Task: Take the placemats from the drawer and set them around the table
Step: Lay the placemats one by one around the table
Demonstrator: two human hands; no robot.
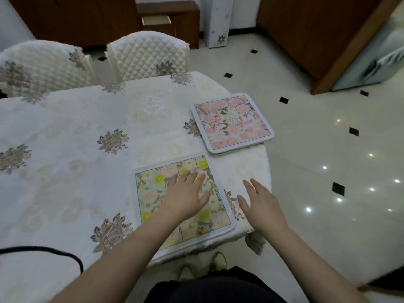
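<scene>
A yellow-and-green floral placemat [153, 193] lies flat near the table's front edge. My left hand [185, 195] rests on it with straight, spread fingers. Just right of that mat, my right hand [260, 202] hovers over the tablecloth, fingers straight, holding nothing. A pink floral placemat [231, 122] lies farther back at the table's right edge, its corner slightly overhanging. Against the far wall, the wooden cabinet's drawer [156, 20] stands open.
The table [76, 132] wears a white cloth with embroidered flowers. Two quilted white chairs [148, 53] stand at its far side. A black cable [43, 252] crosses the near left. Glossy tiled floor [328, 160] spreads right, with brown doors beyond.
</scene>
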